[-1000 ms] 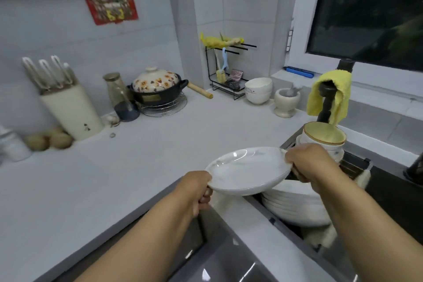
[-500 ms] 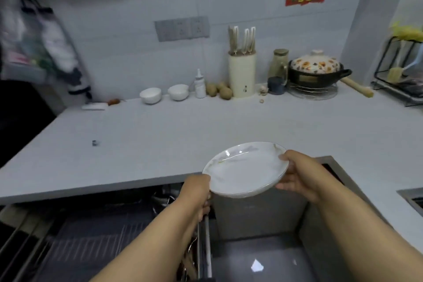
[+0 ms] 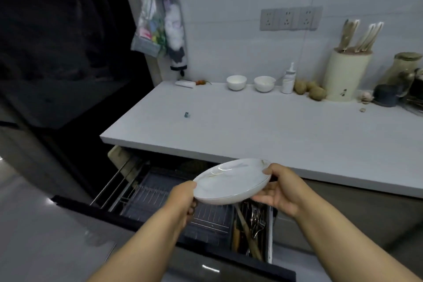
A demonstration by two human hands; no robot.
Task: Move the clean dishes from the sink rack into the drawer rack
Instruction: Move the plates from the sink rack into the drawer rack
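A white shallow plate (image 3: 231,182) with a thin dark rim line hangs in the air between both hands. My left hand (image 3: 183,199) grips its near-left rim. My right hand (image 3: 278,188) holds the right rim, thumb on top and fingers underneath. Directly below the plate lies the pulled-out drawer with its wire rack (image 3: 158,194), whose tines show no dishes. The sink rack is out of view.
Wooden and metal utensils fill a cutlery compartment (image 3: 250,229) at the drawer's right. The white counter (image 3: 251,128) overhangs the drawer and carries two small bowls (image 3: 237,82), potatoes and a knife block (image 3: 345,74). A dark doorway is on the left.
I have turned left from the sink, carrying the plate in both hands; it is now over the open drawer rack instead of above the stacked dishes.
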